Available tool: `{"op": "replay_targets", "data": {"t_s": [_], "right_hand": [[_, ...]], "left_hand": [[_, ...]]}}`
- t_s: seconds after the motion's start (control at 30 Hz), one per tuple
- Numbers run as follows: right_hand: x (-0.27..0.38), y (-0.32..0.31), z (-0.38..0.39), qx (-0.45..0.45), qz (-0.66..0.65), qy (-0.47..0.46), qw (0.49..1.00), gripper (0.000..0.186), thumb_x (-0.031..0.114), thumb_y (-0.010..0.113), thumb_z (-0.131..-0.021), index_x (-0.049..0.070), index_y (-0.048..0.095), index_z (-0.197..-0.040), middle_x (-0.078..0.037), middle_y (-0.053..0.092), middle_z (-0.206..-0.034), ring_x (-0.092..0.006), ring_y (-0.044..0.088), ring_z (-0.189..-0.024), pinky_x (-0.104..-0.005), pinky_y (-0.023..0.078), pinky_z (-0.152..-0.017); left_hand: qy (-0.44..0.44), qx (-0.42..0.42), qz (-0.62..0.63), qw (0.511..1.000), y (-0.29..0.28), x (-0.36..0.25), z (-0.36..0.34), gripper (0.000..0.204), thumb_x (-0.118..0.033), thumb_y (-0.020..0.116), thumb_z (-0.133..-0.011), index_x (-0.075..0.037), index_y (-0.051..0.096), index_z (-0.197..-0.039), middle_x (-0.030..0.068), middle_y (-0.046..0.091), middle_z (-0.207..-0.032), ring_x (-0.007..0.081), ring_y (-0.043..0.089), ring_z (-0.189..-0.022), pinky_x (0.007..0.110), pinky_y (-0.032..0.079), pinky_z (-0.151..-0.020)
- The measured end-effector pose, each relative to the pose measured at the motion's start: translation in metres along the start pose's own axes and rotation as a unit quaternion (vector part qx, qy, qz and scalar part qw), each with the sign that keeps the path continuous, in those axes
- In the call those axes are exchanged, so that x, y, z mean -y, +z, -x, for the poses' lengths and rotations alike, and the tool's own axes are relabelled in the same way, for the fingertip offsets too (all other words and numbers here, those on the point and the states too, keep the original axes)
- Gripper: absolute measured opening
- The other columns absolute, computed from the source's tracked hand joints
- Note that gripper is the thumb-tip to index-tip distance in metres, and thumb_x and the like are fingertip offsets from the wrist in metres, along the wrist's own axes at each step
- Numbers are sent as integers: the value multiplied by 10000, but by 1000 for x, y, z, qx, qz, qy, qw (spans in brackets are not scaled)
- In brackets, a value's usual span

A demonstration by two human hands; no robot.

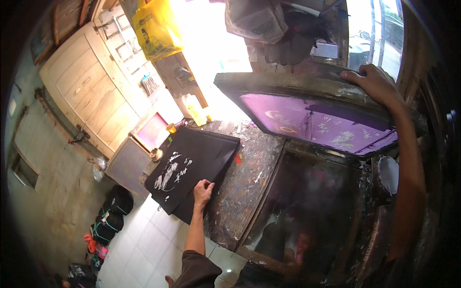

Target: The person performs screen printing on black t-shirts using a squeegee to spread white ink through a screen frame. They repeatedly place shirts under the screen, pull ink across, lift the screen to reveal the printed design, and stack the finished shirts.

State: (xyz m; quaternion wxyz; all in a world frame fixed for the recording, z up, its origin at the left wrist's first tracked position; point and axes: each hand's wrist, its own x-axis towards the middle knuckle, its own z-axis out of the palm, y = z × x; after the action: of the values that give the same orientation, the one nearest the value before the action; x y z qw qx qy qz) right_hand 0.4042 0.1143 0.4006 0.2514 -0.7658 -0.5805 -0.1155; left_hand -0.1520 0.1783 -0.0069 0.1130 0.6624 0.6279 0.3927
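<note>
My right hand (377, 85) grips the upper edge of a silkscreen frame (307, 89), holding it tilted up. Its purple mesh (321, 127) carries pale lettering and drawn shapes. Beneath the raised frame lies a dark, glossy printing bed (307, 206). To the left, a stack of black sheets (201, 144) rests on the paint-spattered table, the top one bearing a white print (173, 173). At the near right edge of that top sheet is my left hand (203, 192), its fingers closed in a pinch on it.
A whitish oval container (388, 174) stands right of the bed. Small yellow pots (171, 128) and a purple-meshed frame (151, 130) sit beyond the stack. A yellow bag (156, 29) hangs above. Black tied bundles (108, 223) lie on the tiled floor (144, 240) by the wall.
</note>
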Motion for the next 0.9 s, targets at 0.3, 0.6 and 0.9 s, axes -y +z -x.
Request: {"op": "replay_targets", "data": {"t_s": [0.3, 0.6, 0.9], "right_hand": [[-2, -2, -2, 24, -47, -21, 998, 856, 721, 626, -813, -93, 676, -1073, -231, 684, -945, -320, 664, -881, -453, 495, -834], [-3, -1, -11, 67, -111, -45, 990, 967, 757, 642, -769, -107, 617, -1201, -264, 662, -1133, -353, 658, -1058, -429, 488, -911], [-4, 0, -16, 80, -72, -12, 994, 919, 727, 663, -784, -114, 644, -1152, -275, 681, -1073, -347, 674, -1033, -457, 498, -904]], "left_hand": [[-148, -27, 169, 974, 2, 53, -15, 247, -196, 707, -934, 16, 653, -819, 28, 625, -736, 131, 545, -693, 308, 442, -658], [75, -43, -190, 978, -1, 18, 2, 287, -202, 652, -942, -3, 529, -1109, 234, 616, -962, 457, 648, -895, 513, 533, -747], [227, 235, -304, 895, -12, -75, -24, 301, -5, 533, -873, -35, 548, -1172, 218, 694, -954, 424, 686, -916, 508, 550, -753]]}}
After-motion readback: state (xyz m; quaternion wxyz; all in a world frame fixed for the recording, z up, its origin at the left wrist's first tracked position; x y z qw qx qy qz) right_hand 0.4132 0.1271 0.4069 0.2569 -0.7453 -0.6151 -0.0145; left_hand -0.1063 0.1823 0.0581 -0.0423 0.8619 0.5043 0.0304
